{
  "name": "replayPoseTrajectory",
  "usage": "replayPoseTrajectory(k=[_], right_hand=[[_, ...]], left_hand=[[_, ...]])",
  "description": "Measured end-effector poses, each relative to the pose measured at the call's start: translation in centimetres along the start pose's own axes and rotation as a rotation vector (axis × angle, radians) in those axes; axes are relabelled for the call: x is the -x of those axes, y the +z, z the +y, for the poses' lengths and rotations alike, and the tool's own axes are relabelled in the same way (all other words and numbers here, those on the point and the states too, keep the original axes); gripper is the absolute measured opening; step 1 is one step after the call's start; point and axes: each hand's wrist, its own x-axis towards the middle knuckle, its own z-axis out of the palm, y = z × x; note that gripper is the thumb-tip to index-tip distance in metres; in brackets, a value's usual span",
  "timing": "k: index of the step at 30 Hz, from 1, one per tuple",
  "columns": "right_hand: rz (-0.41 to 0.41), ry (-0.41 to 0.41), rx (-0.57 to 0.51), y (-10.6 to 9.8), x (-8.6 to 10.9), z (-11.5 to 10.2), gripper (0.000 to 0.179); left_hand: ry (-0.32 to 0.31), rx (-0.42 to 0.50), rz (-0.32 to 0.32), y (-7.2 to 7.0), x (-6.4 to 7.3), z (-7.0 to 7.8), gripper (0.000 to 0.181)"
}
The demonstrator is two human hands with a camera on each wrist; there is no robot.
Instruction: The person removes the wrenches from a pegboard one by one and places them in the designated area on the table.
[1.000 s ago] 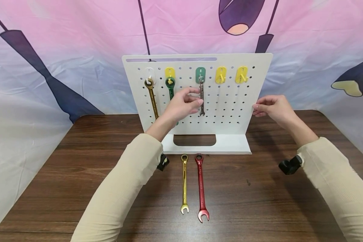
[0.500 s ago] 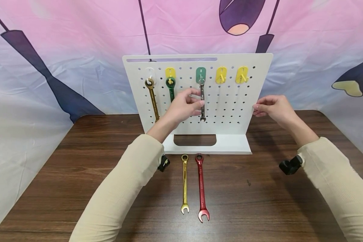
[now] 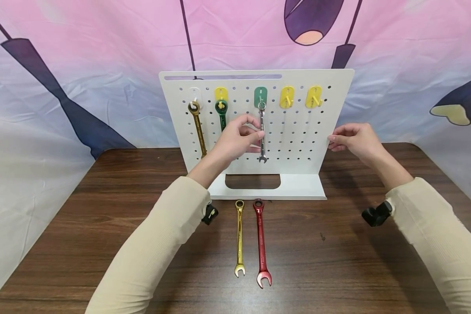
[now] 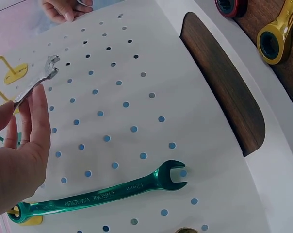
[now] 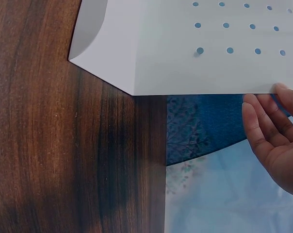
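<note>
My left hand (image 3: 237, 137) pinches a silver combination wrench (image 3: 262, 150) between thumb and fingers. The wrench's ring end overlaps the green hook (image 3: 261, 92) in the head view, and its open end points down; the left wrist view shows that end (image 4: 52, 68) standing out past the fingertips. At the right side edge of the white pegboard (image 3: 298, 161), my right hand (image 3: 355, 139) holds the board, thumb in front and fingers behind. A bronze wrench (image 3: 198, 131) hangs from the white hook. Left of the silver one hangs a green wrench (image 4: 103, 194), partly hidden by my left hand in the head view.
Below the board, a yellow-gold wrench (image 3: 240, 240) and a longer red wrench (image 3: 261, 240) lie on the brown wooden table (image 3: 318, 270). Two yellow hooks, one inner (image 3: 286, 97) and one outer hook (image 3: 314, 97), carry nothing. A patterned cloth (image 3: 121, 87) hangs behind.
The silver wrench's open end has come lower in the head view, and its ring end sits slightly lower at the green hook. My left hand shifted very little; my right hand stayed at the board's edge.
</note>
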Motion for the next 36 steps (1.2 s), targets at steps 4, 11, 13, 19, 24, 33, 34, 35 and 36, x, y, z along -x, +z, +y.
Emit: replayPoseTrajectory(k=[4, 11, 13, 19, 24, 33, 34, 35, 36], right_hand=[[-0.001, 0.000, -0.001, 0.0, 0.0, 0.0, 0.025], [-0.002, 0.000, -0.005, 0.0, 0.0, 0.0, 0.025], [-0.001, 0.001, -0.006, 0.0, 0.0, 0.0, 0.025], [-0.001, 0.005, 0.000, 0.0, 0.0, 0.0, 0.025], [0.000, 0.004, 0.001, 0.0, 0.0, 0.0, 0.025], [0.000, -0.001, 0.009, 0.0, 0.0, 0.0, 0.026], [0.001, -0.001, 0.008, 0.0, 0.0, 0.0, 0.026], [0.001, -0.001, 0.009, 0.0, 0.0, 0.0, 0.026], [0.001, -0.001, 0.007, 0.0, 0.0, 0.0, 0.026]], left_hand=[[0.007, 0.019, -0.006, 0.0, 0.2, 0.1, 0.015], [0.012, 0.054, -0.017, 0.1, 0.6, 0.4, 0.016], [0.012, 0.057, -0.020, 0.1, 0.6, 0.4, 0.017], [0.028, 0.082, -0.026, 0.2, 0.9, 0.7, 0.016], [0.034, 0.098, -0.023, 0.1, 1.1, 0.9, 0.015], [0.043, 0.086, -0.022, 0.0, 1.3, 1.3, 0.015], [0.044, 0.089, -0.021, 0.0, 1.3, 1.4, 0.015], [0.046, 0.088, -0.021, 0.0, 1.3, 1.4, 0.015], [0.047, 0.090, -0.021, 0.0, 1.3, 1.4, 0.015]])
